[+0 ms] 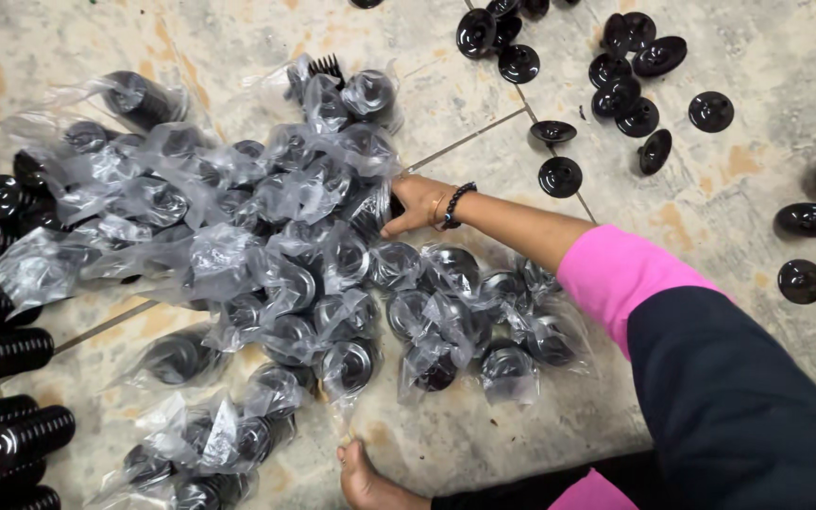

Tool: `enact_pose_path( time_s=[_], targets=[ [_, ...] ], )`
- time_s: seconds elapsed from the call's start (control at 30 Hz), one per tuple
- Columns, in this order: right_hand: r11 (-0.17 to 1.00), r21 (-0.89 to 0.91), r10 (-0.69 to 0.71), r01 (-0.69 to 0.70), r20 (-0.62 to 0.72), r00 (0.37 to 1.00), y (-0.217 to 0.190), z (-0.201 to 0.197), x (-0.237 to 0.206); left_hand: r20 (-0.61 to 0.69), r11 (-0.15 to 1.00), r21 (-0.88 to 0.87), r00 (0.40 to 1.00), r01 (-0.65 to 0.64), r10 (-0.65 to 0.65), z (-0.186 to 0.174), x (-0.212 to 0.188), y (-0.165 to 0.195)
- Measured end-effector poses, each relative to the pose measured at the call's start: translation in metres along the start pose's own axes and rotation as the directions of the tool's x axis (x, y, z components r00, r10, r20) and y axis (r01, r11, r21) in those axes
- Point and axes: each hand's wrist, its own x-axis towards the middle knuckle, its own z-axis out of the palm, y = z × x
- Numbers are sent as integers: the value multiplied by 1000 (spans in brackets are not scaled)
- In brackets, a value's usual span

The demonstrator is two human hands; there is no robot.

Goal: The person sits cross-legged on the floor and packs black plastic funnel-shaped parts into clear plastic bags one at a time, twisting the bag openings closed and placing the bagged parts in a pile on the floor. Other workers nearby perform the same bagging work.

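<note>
My right hand (pixel 419 202), with a dark bead bracelet at the wrist and a pink sleeve behind it, reaches left into a big pile of black round plastic parts in clear plastic bags (pixel 266 255). Its fingers curl around one bagged part (pixel 373 206) at the right edge of the pile. My left hand is out of sight. A bare foot (pixel 363 478) rests on the floor at the bottom, just below the pile.
Loose unbagged black discs (pixel 616 94) lie scattered on the tiled floor at the top right and far right. Stacks of black ribbed parts (pixel 2 354) lie along the left edge. A grout line (pixel 469 139) runs diagonally across the tiles.
</note>
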Motion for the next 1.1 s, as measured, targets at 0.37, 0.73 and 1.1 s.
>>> enact_pose_path(
  time_s=[0.37,0.73,1.1],
  targets=[
    [937,343,138,-69,-181,974,-25,22,2,33,1000,18,999,-14,13,-5,5,2],
    [677,-718,-124,-164,-331,936,200,-80,-177,110,994,99,993,-48,37,-14,25,-4],
    [784,-618,-390,-63,-569,724,160,-139,0,281,933,264,945,-243,167,-22,69,-19]
  ],
)
